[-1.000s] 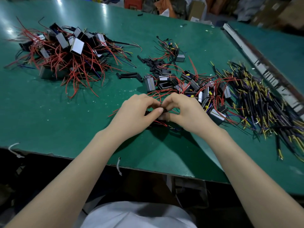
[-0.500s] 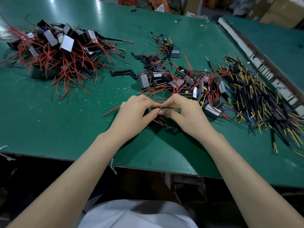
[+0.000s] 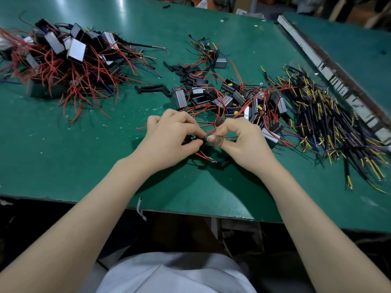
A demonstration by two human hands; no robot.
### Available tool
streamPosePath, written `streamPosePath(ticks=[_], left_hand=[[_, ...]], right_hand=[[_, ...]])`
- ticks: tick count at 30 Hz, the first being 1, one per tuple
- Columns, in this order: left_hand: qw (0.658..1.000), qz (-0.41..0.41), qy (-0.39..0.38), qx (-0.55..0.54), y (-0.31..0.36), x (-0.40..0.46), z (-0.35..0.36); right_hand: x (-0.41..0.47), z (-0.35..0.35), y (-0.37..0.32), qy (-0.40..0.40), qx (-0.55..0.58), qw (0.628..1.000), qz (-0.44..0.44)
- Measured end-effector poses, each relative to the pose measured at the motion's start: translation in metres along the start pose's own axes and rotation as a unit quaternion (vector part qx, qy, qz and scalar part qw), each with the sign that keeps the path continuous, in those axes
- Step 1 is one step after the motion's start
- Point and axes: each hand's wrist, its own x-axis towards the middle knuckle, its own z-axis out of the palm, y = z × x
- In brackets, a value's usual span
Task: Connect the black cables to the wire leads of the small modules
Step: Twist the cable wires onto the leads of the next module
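At the near middle of the green surface (image 3: pixel 63 161) both forearms angle inward, left hand (image 3: pixel 169 134) and right hand (image 3: pixel 239 138) meeting thumb to thumb, fingers curled tight, pinching red leads (image 3: pixel 220 136) and a black cable (image 3: pixel 191 138), modules (image 3: pixel 224 100) just behind, cables (image 3: pixel 330 123) to the right.

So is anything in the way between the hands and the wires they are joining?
No, nothing visible is. The left hand and right hand already pinch the work between their fingertips, meeting near the middle of the green table. Red wire leads run straight into the right hand's grip. The joint itself is hidden behind the fingers.
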Motion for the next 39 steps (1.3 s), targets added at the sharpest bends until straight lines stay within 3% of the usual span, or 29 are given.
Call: streamPosePath(ticks=[6, 12, 18, 22, 28, 32, 39], left_hand=[[0.999, -0.003, -0.029, -0.035, 0.010, 0.009, 0.006], [0.998, 0.022, 0.054, 0.013, 0.012, 0.004, 0.012], [0.995, -0.009, 0.064, -0.077, 0.009, -0.003, 0.018], [0.990, -0.031, 0.038, -0.131, 0.006, -0.003, 0.017], [0.987, -0.040, 0.021, -0.157, 0.006, -0.004, 0.016], [0.987, -0.037, 0.023, -0.152, 0.007, -0.004, 0.016], [0.988, -0.030, 0.029, -0.152, 0.008, -0.004, 0.014]], right_hand=[[-0.003, -0.003, -0.001, 0.024, -0.037, 0.999, -0.029], [-0.007, 0.003, -0.002, 0.036, -0.061, 0.997, 0.011], [-0.003, -0.004, -0.007, -0.064, -0.051, 0.991, 0.107], [-0.002, -0.015, -0.006, -0.086, -0.030, 0.994, 0.052], [-0.021, -0.027, 0.011, 0.019, -0.062, 0.997, -0.033], [-0.034, -0.028, 0.012, -0.024, -0.090, 0.990, -0.108], [-0.032, -0.014, 0.001, -0.085, -0.104, 0.984, -0.120]])
